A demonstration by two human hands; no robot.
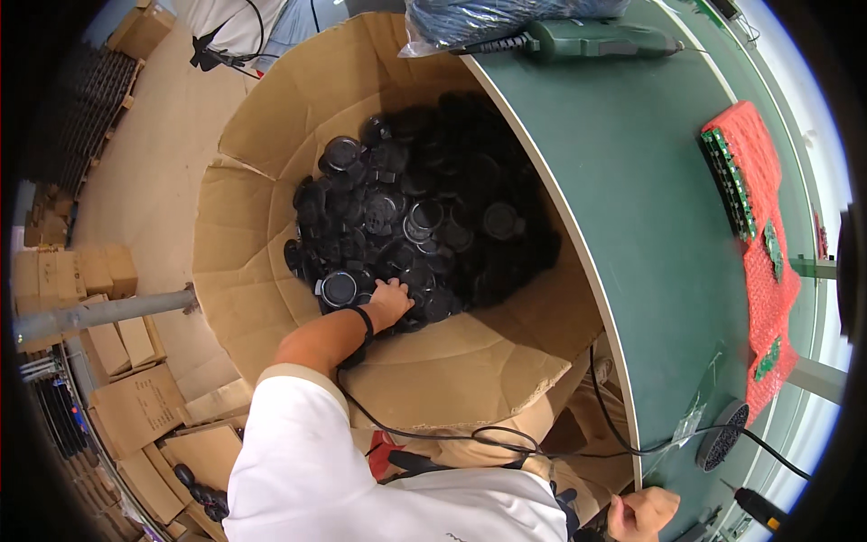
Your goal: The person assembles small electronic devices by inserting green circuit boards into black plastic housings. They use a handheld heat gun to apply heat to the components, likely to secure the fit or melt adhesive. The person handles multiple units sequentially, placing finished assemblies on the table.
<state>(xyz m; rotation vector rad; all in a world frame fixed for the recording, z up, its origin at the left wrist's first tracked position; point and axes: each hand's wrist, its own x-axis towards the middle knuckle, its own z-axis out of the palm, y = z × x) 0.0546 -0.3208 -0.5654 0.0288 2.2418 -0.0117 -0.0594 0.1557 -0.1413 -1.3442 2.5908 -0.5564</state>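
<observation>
My left hand (390, 303), with a black band at its wrist, reaches deep into a large open cardboard box (235, 244). Its fingers bend around one of the round black plastic parts (384, 212) heaped inside; the fingertips are partly hidden among them. A round part with a pale rim (339, 289) lies just left of this hand. At the near edge of the green table (632, 262), my right hand (643, 515) rests with curled fingers, and no object shows in it.
A black cable (506, 443) crosses between my body and the box onto the table. On the table lie a green power tool (601, 41), red bubble wrap (763, 280) with green circuit boards, a dark round pad (722, 435) and a screwdriver (760, 508). Cartons (135, 402) stand at left.
</observation>
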